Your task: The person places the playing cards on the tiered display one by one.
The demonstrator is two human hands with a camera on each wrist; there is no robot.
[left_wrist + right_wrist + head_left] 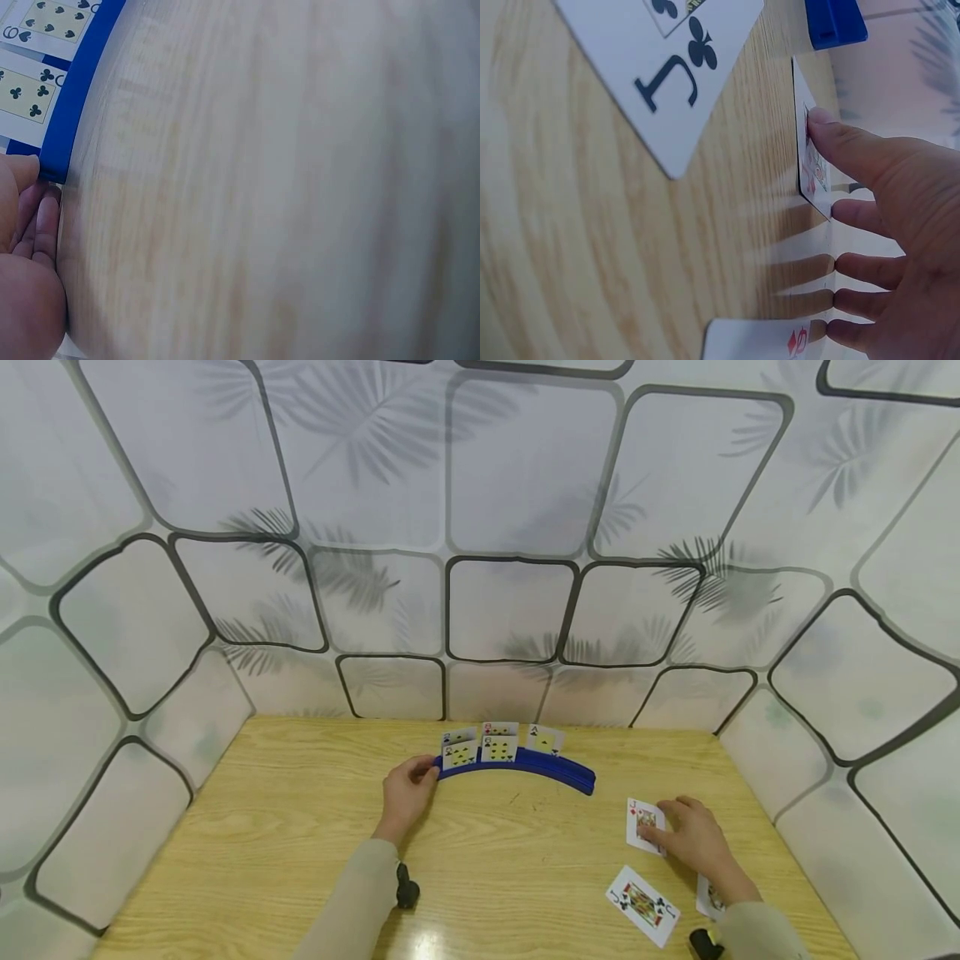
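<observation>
A curved blue card holder (pixel 555 769) stands at the far middle of the wooden table (pixel 262 827), with three cards (pixel 498 743) upright in it. My left hand (pixel 426 774) holds the holder's left end; in the left wrist view my fingers (pixel 41 225) lie against that end of the holder (pixel 71 112). My right hand (pixel 662 828) rests with straight fingers on a jack of diamonds (pixel 643 822) lying face up; its thumb (pixel 840 142) touches that card (pixel 814 169). A jack of clubs (pixel 642 906) lies closer to me (pixel 660 60).
Another card (pixel 707 897) with a red diamond lies partly under my right wrist (pixel 761 341). Patterned white panels (pixel 480 610) wall the table in on three sides. Bare wood lies to the left and in the middle.
</observation>
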